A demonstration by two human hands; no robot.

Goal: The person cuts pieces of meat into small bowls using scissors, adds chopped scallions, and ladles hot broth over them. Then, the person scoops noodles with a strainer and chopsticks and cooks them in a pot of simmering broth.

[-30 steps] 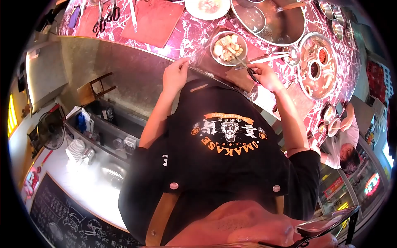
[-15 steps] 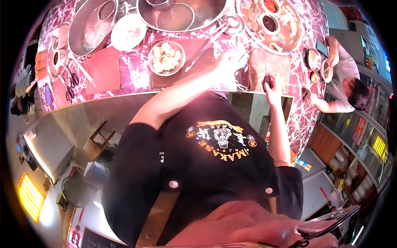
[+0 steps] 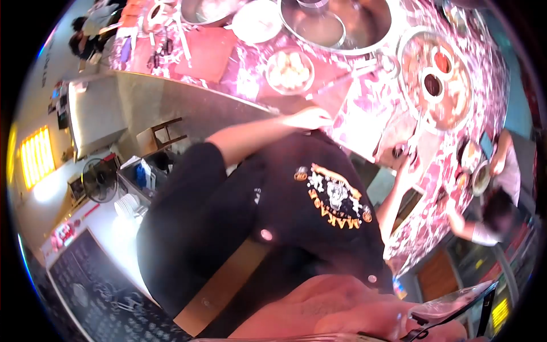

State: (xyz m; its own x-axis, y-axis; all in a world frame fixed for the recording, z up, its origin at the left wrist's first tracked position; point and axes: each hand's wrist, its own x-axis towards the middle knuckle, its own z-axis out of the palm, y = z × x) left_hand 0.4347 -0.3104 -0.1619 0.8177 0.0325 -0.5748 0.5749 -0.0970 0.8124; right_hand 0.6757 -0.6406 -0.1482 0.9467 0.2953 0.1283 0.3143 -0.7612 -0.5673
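Note:
My left hand (image 3: 310, 117) is at the near edge of the table, close to my shirt front. It looks empty, with its fingers stretched out to the right, though bright light and blur soften them. My right hand (image 3: 409, 167) rests low over a brown mat (image 3: 393, 128) on the right. Its fingers are around a small dark round object (image 3: 397, 152), whose kind I cannot make out. Beyond my left hand stands a bowl of pale chunks (image 3: 289, 70). Metal utensils (image 3: 356, 74) lie between that bowl and a pot.
A large metal pot (image 3: 364, 50) stands at the back. To its right is a round pan (image 3: 404, 62) of food with two sauce cups. A white plate (image 3: 257, 21) and a red mat (image 3: 208, 54) lie left. Another person (image 3: 501, 214) sits at the right with a bowl (image 3: 480, 179).
The view has swung, so the table appears shifted and tilted. My left hand has drawn back from over the table to its near edge. My right hand stays by the dark object.

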